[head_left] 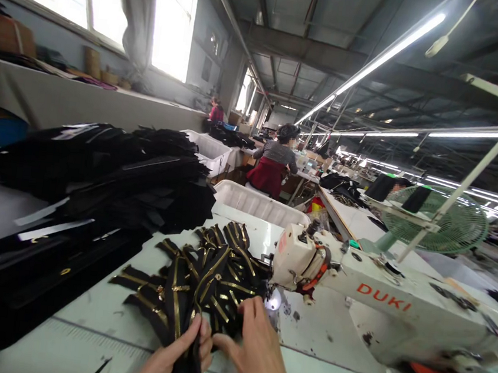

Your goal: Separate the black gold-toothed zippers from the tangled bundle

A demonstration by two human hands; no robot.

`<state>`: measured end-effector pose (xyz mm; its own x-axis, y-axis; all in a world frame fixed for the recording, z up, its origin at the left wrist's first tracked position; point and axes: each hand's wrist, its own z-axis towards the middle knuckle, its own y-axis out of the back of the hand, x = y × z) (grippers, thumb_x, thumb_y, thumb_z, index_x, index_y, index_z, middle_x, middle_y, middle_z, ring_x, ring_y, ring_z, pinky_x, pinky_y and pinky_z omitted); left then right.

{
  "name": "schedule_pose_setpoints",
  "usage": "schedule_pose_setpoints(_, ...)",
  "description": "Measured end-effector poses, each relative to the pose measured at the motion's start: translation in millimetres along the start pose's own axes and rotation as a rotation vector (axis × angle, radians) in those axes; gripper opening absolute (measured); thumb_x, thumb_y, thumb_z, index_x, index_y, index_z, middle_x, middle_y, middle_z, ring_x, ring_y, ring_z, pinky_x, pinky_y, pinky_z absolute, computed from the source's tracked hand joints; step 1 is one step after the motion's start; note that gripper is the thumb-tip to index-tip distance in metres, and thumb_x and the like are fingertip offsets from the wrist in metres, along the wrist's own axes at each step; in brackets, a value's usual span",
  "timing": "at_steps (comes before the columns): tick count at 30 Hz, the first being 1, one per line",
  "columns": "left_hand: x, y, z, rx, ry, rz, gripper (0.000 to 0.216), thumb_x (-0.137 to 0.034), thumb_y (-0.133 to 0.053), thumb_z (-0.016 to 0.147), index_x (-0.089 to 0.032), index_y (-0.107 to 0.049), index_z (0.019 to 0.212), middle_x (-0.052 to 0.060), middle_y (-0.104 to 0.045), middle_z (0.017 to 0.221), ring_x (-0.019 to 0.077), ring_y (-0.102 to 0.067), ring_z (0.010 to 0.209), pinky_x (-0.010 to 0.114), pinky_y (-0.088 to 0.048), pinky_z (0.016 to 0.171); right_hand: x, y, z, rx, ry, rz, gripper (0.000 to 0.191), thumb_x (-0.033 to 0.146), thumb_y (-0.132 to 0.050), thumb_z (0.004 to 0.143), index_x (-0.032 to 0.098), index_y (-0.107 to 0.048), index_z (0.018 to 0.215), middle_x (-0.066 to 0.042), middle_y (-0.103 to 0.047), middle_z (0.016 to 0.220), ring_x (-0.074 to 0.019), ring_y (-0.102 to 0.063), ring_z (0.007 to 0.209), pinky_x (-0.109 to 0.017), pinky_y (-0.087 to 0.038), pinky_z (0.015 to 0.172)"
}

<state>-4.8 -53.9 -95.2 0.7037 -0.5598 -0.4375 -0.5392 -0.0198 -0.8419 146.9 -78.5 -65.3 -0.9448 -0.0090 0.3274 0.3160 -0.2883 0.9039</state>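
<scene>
A heap of black fabric pieces with gold zippers (204,271) lies on the pale sewing table (95,336) in front of me. My left hand (177,357) pinches the near end of one black zipper piece at the bottom of the heap. My right hand (254,347) rests on the heap's right edge, fingers curled on a piece, close to the needle area of the white sewing machine (380,295).
A large stack of black fabric (112,172) fills the table's left side. White plastic bins (260,202) stand behind the table. A green fan (445,222) sits at right. A person (276,160) works at a farther station with their back to me.
</scene>
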Motion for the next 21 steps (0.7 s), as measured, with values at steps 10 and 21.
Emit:
schedule_pose_setpoints(10, -4, 12, -12, -0.114, -0.044, 0.171, 0.053, -0.043, -0.097, 0.048, -0.013, -0.067, 0.080, -0.001, -0.062, 0.066, 0.0074, -0.049, 0.044, 0.020, -0.039, 0.043, 17, -17, 3, 0.062, 0.172, -0.420, 0.035, -0.010, -0.046, 0.075, 0.017, -0.058, 0.094, -0.008, -0.067, 0.088, -0.0256, -0.070, 0.078, -0.033, -0.057, 0.062)
schedule_pose_setpoints(21, -6, 12, -13, -0.144, 0.104, 0.180, 0.019, -0.023, -0.085, 0.071, -0.014, -0.069, 0.068, 0.003, -0.065, 0.054, 0.0191, -0.059, 0.044, 0.027, -0.046, 0.043, 8, 8, -12, 0.256, 0.352, 0.142, 0.030, 0.016, -0.056, 0.088, 0.028, -0.060, 0.115, 0.001, -0.067, 0.098, -0.0140, -0.067, 0.064, -0.022, -0.052, 0.056)
